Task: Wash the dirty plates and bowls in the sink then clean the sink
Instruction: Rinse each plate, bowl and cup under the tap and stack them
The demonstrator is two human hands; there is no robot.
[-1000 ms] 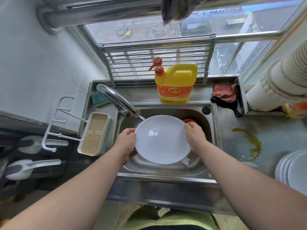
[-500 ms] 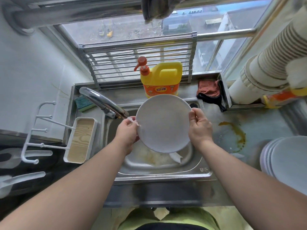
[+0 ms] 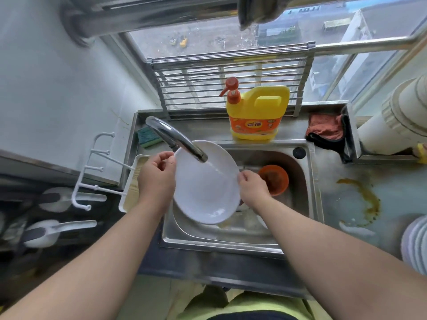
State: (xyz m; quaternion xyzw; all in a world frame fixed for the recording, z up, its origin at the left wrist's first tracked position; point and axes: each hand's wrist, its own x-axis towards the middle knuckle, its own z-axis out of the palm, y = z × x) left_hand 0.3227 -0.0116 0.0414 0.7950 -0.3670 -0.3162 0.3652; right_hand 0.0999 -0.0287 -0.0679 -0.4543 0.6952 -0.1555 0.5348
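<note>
I hold a white plate (image 3: 205,190) over the steel sink (image 3: 307,181), its face up under the running faucet (image 3: 178,139). Water falls on the plate's upper middle. My left hand (image 3: 157,179) grips its left rim and my right hand (image 3: 251,188) grips its right rim. An orange bowl (image 3: 276,179) with dirty residue sits in the sink basin just behind my right hand. The sink floor below the plate shows yellowish grime, partly hidden by the plate.
A yellow detergent jug (image 3: 256,112) stands behind the sink, a green sponge (image 3: 147,137) at back left, an orange cloth (image 3: 325,127) at back right. A brown spill (image 3: 362,202) stains the right counter, beside stacked white plates (image 3: 416,243). A white rack (image 3: 131,183) hangs left.
The plate was raised upright with its back toward me half a second ago; now it is lowered and turned face up under the faucet stream, left of where it was.
</note>
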